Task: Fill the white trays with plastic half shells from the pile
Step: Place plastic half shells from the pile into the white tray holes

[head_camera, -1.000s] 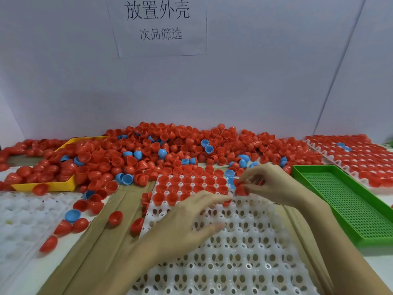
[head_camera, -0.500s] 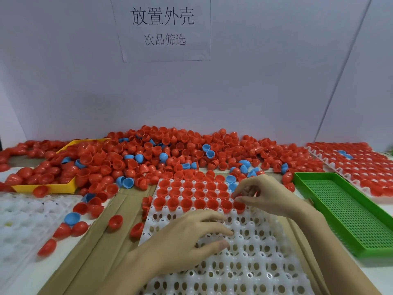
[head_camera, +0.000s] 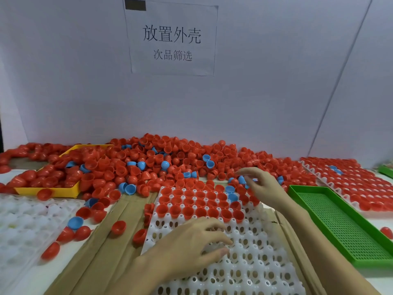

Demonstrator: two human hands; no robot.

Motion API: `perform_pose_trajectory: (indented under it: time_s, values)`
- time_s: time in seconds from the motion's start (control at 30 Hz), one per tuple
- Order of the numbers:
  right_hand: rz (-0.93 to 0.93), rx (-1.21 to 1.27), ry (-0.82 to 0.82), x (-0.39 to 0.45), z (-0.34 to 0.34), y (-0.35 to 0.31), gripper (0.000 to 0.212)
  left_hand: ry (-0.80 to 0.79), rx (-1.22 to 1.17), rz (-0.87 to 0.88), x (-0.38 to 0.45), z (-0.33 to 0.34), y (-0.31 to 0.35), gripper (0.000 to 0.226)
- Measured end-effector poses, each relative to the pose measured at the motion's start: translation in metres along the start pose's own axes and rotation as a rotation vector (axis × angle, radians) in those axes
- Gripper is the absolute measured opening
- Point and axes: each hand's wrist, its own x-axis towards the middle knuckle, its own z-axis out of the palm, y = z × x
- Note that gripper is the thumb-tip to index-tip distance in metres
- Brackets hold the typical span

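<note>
We see one white tray (head_camera: 251, 258) in front of us on cardboard (head_camera: 102, 248), its three far rows filled with red half shells (head_camera: 197, 201) and two blue ones (head_camera: 232, 197). Our left hand (head_camera: 191, 241) lies flat on its bare cells, fingers spread, holding nothing. Our right hand (head_camera: 262, 186) reaches over the tray's far right corner at the pile (head_camera: 148, 165); we cannot tell whether it grips a shell. Beside it lie one green tray (head_camera: 340, 222), one yellow tray (head_camera: 49, 190), a filled tray (head_camera: 350, 177) and a bare one (head_camera: 25, 220).

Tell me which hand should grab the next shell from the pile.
Right. The right hand already hovers at the pile edge with fingers spread, while the left hand lies flat on the white tray, steadying it.
</note>
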Motion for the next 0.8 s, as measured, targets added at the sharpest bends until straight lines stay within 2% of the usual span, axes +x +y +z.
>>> perform_pose_trajectory:
  time_s: [0.2,0.43,0.6,0.7,0.8]
  values:
    - [0.057,-0.306,-0.253,0.057,0.019,-0.005,0.032,0.017,0.002,0.022,0.000,-0.002,0.003,0.043]
    - [0.209,-0.379,-0.389,0.084,0.033,-0.001,0.039,0.020,0.073,0.043,-0.003,-0.006,0.009,0.043]
    - [0.103,-0.265,-0.155,0.075,0.030,-0.003,0.033,0.023,0.096,0.053,-0.005,-0.010,0.011,0.043]
    - [0.037,-0.052,0.014,0.055,0.016,-0.009,0.037,0.028,0.094,0.057,-0.005,-0.009,0.012,0.043]
    - [0.021,0.166,0.092,0.022,0.004,-0.016,0.030,0.033,0.087,0.056,-0.005,-0.007,0.010,0.044]
